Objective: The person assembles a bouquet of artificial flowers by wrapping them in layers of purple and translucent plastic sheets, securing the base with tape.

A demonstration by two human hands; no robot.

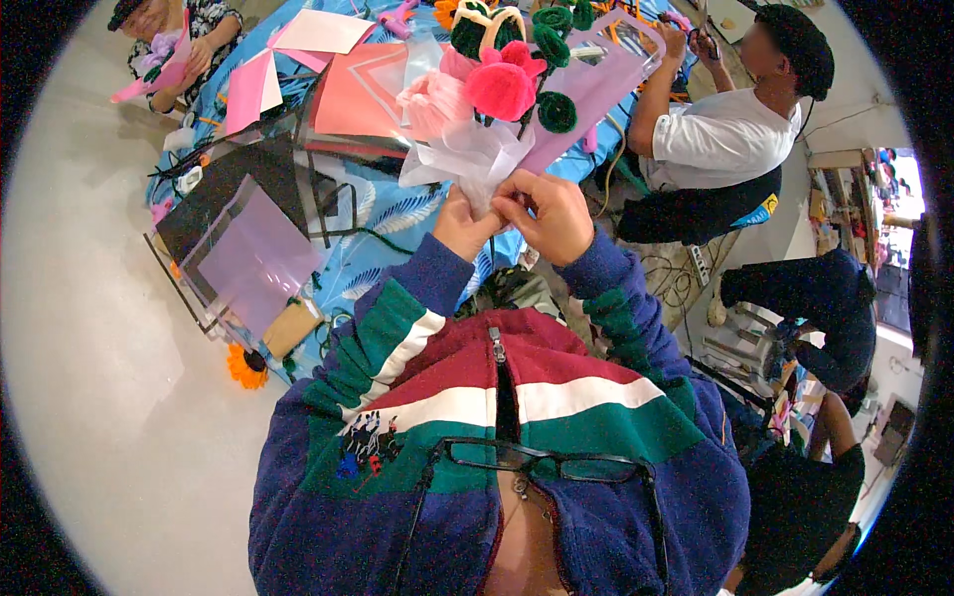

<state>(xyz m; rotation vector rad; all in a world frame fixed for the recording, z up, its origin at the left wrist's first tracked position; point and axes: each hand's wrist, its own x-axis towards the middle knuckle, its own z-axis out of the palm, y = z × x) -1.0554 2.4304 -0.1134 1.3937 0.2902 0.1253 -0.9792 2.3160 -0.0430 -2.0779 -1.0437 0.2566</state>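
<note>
My left hand (463,226) grips the gathered base of a white translucent wrapping sheet (469,160) around a bouquet. Close beside it, my right hand (550,216) pinches the same gathered base with thumb and fingers. Above the wrap stand a bright pink fuzzy flower (501,86), a pale pink flower (432,103) and a dark green flower with cream edges (488,30). Green coiled leaves (557,112) rise along the right side. The stems inside the wrap are mostly hidden by the sheet and my fingers.
A blue leaf-patterned tablecloth (406,216) bears lilac sheets (257,253), salmon paper (361,93), pink cards (250,93) and a pink glue gun (399,18). An orange flower (247,366) lies at the near left edge. Co-workers sit at far left and right; one holds scissors (704,33).
</note>
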